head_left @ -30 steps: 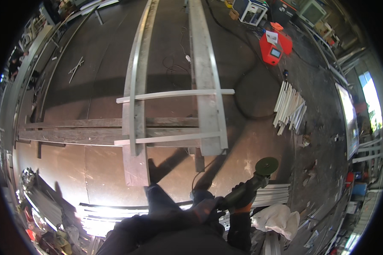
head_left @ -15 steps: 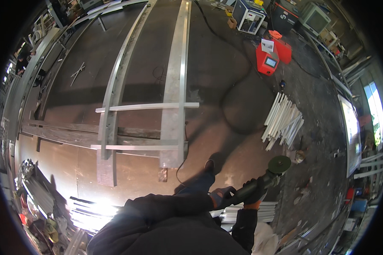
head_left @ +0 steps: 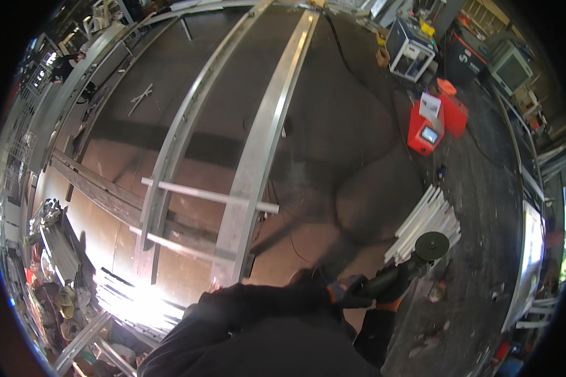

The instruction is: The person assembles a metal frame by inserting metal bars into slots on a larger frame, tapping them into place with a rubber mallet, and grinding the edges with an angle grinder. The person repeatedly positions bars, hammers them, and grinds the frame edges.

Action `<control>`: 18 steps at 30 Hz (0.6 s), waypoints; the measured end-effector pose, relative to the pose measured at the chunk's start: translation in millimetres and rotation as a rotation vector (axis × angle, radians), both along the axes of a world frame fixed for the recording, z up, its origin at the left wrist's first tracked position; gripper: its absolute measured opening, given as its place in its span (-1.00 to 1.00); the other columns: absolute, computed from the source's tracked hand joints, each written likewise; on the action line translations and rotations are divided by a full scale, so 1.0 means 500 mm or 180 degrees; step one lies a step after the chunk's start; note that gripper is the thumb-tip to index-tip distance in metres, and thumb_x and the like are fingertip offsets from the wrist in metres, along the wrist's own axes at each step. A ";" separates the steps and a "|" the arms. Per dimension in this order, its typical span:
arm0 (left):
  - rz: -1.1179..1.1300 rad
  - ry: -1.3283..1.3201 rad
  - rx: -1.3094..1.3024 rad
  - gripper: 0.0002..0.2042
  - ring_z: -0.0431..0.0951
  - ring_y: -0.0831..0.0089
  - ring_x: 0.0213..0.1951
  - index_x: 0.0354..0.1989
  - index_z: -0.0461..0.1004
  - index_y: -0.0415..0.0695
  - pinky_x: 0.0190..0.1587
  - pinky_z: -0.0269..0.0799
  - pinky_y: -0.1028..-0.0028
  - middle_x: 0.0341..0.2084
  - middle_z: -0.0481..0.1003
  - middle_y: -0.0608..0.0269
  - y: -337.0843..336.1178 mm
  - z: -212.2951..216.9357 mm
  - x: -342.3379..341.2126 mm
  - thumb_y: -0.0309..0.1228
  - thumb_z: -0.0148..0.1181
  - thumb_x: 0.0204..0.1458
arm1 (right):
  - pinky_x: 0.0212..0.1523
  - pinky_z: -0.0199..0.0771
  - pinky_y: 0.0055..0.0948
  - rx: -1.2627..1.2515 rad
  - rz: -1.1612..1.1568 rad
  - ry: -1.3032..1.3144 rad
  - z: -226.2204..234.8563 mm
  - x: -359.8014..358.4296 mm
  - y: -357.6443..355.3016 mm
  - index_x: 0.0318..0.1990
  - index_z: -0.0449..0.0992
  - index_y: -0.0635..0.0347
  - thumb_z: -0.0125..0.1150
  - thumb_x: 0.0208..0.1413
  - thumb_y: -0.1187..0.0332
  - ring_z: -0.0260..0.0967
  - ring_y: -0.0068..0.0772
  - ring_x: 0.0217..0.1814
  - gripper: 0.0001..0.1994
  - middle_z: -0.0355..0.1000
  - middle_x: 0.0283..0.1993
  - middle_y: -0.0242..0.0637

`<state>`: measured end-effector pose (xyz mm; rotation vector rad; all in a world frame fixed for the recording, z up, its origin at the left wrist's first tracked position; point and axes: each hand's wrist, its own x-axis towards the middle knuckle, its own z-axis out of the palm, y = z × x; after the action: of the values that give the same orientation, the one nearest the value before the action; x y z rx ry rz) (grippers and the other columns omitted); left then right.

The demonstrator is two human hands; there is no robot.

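A dark angle grinder (head_left: 383,280) with a round green disc (head_left: 432,245) is held out in front of my body, towards the right. My left hand (head_left: 347,289), in a dark glove, is closed round the grinder's rear end. Nearer the disc, my gloved right hand (head_left: 394,293) grips the grinder's body, an orange cuff at its wrist. Some fingers are lost in shadow. The disc stands apart from the steel frame and overlaps the view of a bundle of light metal bars (head_left: 426,223) on the floor.
To the left stands a frame of two long metal beams (head_left: 261,141), crossed by thinner bars (head_left: 207,193). A red machine (head_left: 426,129) with a small screen stands ahead on the right, near a dark hose (head_left: 335,201). Metal offcuts (head_left: 63,245) lie left; another person (head_left: 65,66) is at the far left.
My view has turned and shifted, so the frame now appears slanted and the red machine lower and farther right. Both hands still hold the grinder.
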<state>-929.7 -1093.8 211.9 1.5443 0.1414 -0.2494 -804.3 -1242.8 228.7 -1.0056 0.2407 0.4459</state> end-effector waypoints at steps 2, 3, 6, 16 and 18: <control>0.0030 -0.0144 0.0677 -0.31 0.55 0.31 0.05 0.16 0.34 -0.18 0.08 0.45 0.31 -0.05 0.53 0.08 0.045 -0.021 0.091 -0.03 0.46 -0.05 | -0.32 0.59 -0.16 0.0104 0.0243 -0.0124 -0.039 0.092 0.046 -0.10 0.46 0.16 0.22 0.25 0.09 0.49 -0.20 -0.33 -0.68 0.48 -0.33 -0.24; 0.0210 -0.0020 0.0377 -0.30 0.52 0.28 0.09 0.17 0.34 -0.16 0.11 0.42 0.29 -0.01 0.52 0.05 0.059 -0.031 0.151 -0.01 0.44 -0.04 | -0.26 0.57 -0.14 0.0404 0.0485 0.0026 -0.064 0.145 0.079 -0.14 0.49 0.17 0.18 0.26 0.06 0.50 -0.19 -0.30 -0.67 0.49 -0.31 -0.24; 0.1267 -0.1113 -0.0930 -0.23 0.44 0.09 0.20 0.24 0.32 -0.13 0.16 0.37 0.24 0.10 0.47 -0.03 0.106 -0.045 0.336 0.09 0.40 -0.06 | -0.11 0.55 -0.19 0.0409 0.0702 -0.0057 -0.120 0.283 0.189 -0.12 0.53 0.16 0.10 0.31 0.06 0.51 -0.19 -0.18 -0.67 0.55 -0.19 -0.20; 0.0952 0.0678 0.2201 -0.25 0.47 -0.09 0.15 0.24 0.17 -0.23 0.14 0.41 0.16 0.08 0.46 -0.20 0.519 0.058 0.660 0.11 0.19 0.08 | -0.12 0.48 -0.35 -0.0728 0.1689 -0.0968 -0.056 0.679 0.649 -0.06 0.46 0.17 0.07 0.33 0.21 0.47 -0.37 -0.19 -0.77 0.49 -0.23 -0.32; 0.1123 0.0446 0.2307 -0.24 0.48 -0.07 0.13 0.28 0.16 -0.24 0.15 0.40 0.14 0.04 0.48 -0.17 0.581 0.048 0.712 0.10 0.18 0.09 | -0.13 0.49 -0.36 -0.0713 0.1828 -0.0710 -0.075 0.749 0.736 -0.04 0.45 0.17 0.07 0.34 0.24 0.47 -0.35 -0.18 -0.78 0.49 -0.22 -0.32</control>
<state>-573.5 -803.0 235.7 2.1779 0.6656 -0.0167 -430.0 -874.9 191.5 -1.3352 -0.2133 0.8322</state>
